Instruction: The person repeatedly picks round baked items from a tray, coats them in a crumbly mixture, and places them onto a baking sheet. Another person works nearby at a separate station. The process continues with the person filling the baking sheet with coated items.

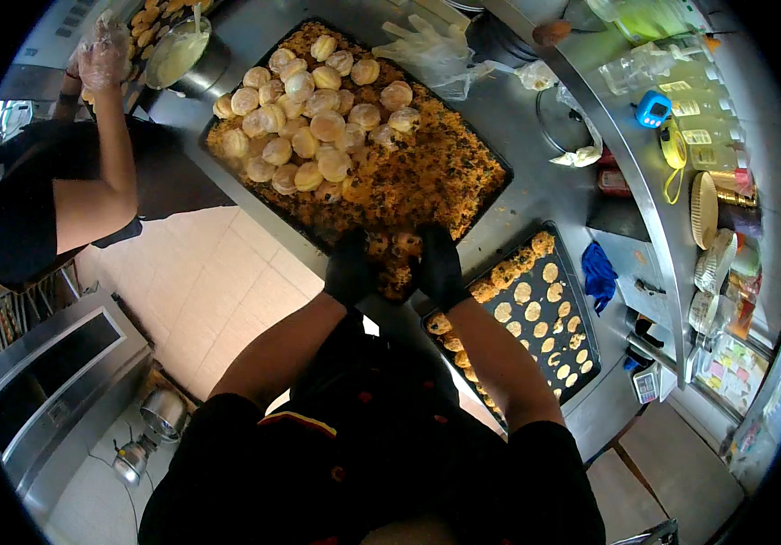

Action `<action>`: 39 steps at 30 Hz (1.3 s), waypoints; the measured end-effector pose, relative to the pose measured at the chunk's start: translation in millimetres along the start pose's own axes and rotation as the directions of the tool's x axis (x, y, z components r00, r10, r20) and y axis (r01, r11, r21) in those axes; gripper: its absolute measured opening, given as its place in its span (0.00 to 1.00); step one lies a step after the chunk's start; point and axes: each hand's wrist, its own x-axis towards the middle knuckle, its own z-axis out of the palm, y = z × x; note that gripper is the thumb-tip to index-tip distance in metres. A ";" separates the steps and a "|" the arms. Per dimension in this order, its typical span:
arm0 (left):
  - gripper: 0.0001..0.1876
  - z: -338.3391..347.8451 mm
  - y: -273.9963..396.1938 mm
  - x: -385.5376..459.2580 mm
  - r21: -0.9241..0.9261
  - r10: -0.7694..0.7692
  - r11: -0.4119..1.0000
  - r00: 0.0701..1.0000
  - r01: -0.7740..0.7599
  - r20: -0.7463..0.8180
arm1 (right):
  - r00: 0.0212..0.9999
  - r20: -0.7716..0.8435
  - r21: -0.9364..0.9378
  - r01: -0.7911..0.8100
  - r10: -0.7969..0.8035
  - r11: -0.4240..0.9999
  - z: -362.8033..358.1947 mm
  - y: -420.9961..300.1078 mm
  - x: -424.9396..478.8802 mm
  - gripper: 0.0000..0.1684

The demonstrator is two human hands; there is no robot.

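My left hand (349,269) and my right hand (441,266), both in black gloves, are at the near corner of a dark baking tray (496,194). They are cupped on either side of a few crumb-coated pastry balls (397,242); the dark gloves hide how the fingers are set. Orange-brown floss-like crumbs with dark flakes (424,180) cover the tray. Heaped on their far left part are many round, pale-golden sandwich pastries (327,126), mostly uncoated.
To the right, a second baking tray (595,368) holds coated balls along its edges and small round residues. Beyond stand a metal pot of cream (179,58) and plastic gloves (424,51). A co-worker's gloved hands (103,58) are at far left. A metal shelf (625,146) overhangs the right side.
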 end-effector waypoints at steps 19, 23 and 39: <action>0.27 9.9 -39.0 14.2 -0.399 -0.138 0.905 0.989 0.148 0.055 | 0.903 -0.384 0.481 0.019 0.191 0.877 -1.3 -41.9 -5.9 0.31; 0.23 -14.0 8.7 38.2 -0.848 -0.103 -0.119 0.843 0.516 0.528 | 0.923 0.059 0.949 0.066 0.379 -0.309 -33.5 -36.5 -30.9 0.28; 0.32 257.6 336.9 -145.8 -0.613 0.715 0.695 0.452 -0.376 0.533 | 0.641 -0.287 0.675 -0.392 0.712 0.625 28.2 181.2 -529.9 0.40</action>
